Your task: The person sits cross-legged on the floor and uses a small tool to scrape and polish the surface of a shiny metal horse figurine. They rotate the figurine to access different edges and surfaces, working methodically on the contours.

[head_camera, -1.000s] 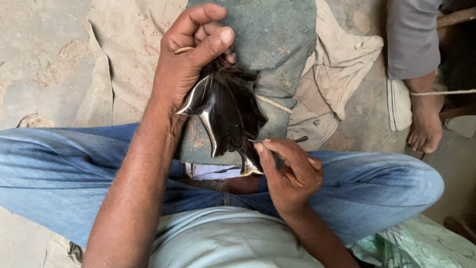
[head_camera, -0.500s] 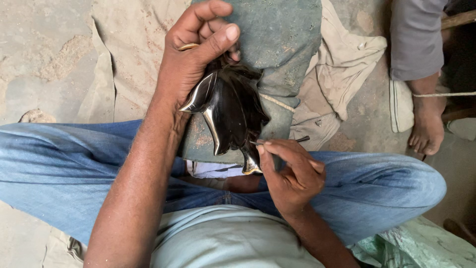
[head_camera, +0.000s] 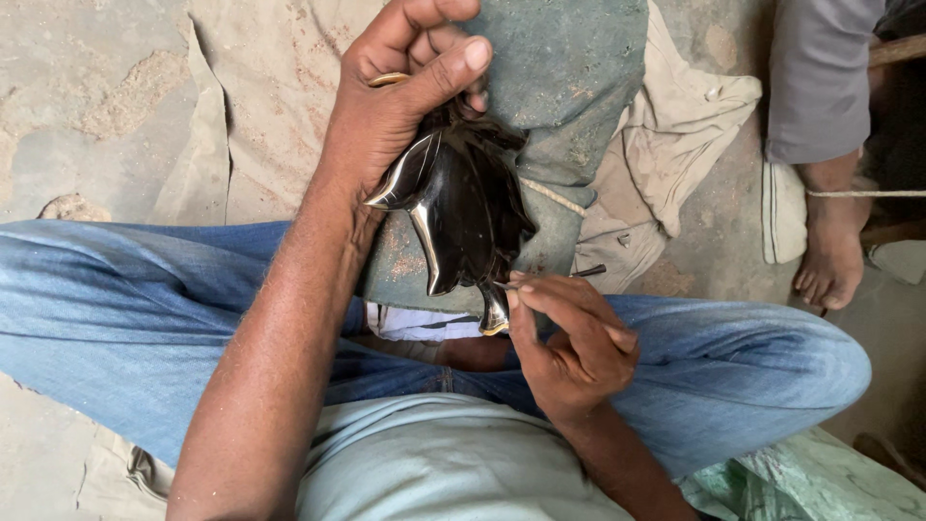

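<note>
Left hand: the left hand (head_camera: 395, 106) is seen in the upper centre of the frame, clamped over the top of a dark polished carving (head_camera: 463, 217), the thumb stretched across its upper end and a gold-coloured ring worn on one finger.
Right hand: the right hand (head_camera: 569, 338) is placed just right of centre, its fingers pinched shut around a thin dark tool (head_camera: 555, 278), whose tip is laid against the lower end of the carving.
Carving: a glossy black-brown piece with pale streaks and curved, pointed lobes is held at the centre of the frame, pressed against a grey-green padded block (head_camera: 564, 87); its lower tip is shown just beside the right thumb.
Block: the block is stood between the crossed legs, reaching to the top edge of the frame, with a cord run across its right side.
Legs: blue jeans (head_camera: 125, 309) are spread across the middle of the frame, from left edge to right.
Ground: a beige cloth (head_camera: 260, 106) is laid over the dusty floor (head_camera: 77, 96) in the upper left.
Other person: a bare foot (head_camera: 830, 256) and a grey trouser leg are seen at the upper right edge.
</note>
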